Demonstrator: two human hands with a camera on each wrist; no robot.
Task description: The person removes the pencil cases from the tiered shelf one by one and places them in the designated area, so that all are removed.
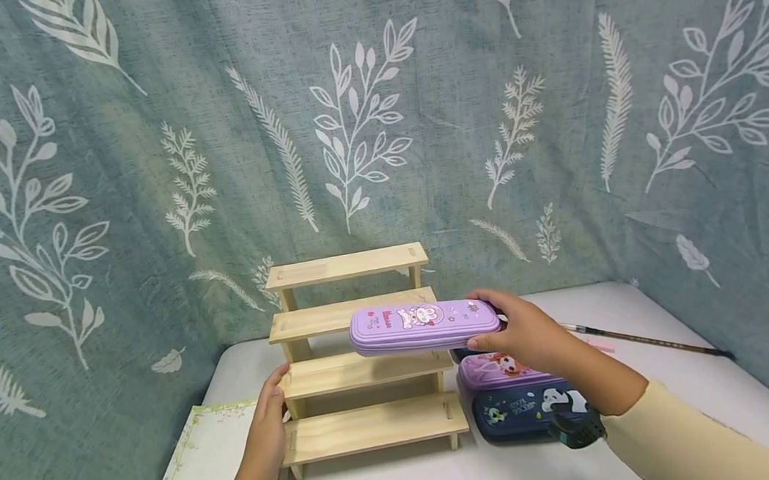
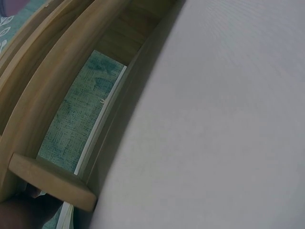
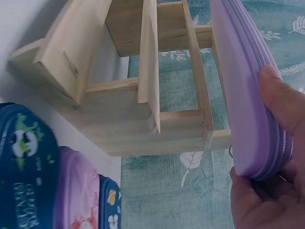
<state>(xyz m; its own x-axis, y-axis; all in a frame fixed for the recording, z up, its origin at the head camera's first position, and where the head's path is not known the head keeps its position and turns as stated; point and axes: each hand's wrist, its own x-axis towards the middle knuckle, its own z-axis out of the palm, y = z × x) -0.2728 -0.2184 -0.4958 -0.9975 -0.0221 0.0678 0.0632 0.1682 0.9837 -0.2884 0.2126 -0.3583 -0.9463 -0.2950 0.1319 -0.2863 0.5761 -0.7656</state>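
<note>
My right hand [image 1: 518, 327] grips a light purple pencil case [image 1: 423, 327] with a cartoon print by its right end. It holds the case level in the air, in front of the upper steps of a pale wooden step rack [image 1: 369, 426]. In the right wrist view the thumb lies along the zipper side of the pencil case [image 3: 238, 95], and the fingers are on its other side. My left hand [image 1: 267, 431] touches the left side of the rack near the two lower steps. In the left wrist view, part of that hand [image 2: 28, 210] is dark beside the rack's end.
Right of the rack lie a dark blue panda pencil case [image 1: 523, 411], a pink-purple one [image 1: 492, 371] and another dark one, partly hidden. A long thin brush [image 1: 648, 339] lies behind the right arm. A leaf-print curtain [image 1: 377, 123] hangs behind the white table [image 1: 684, 376].
</note>
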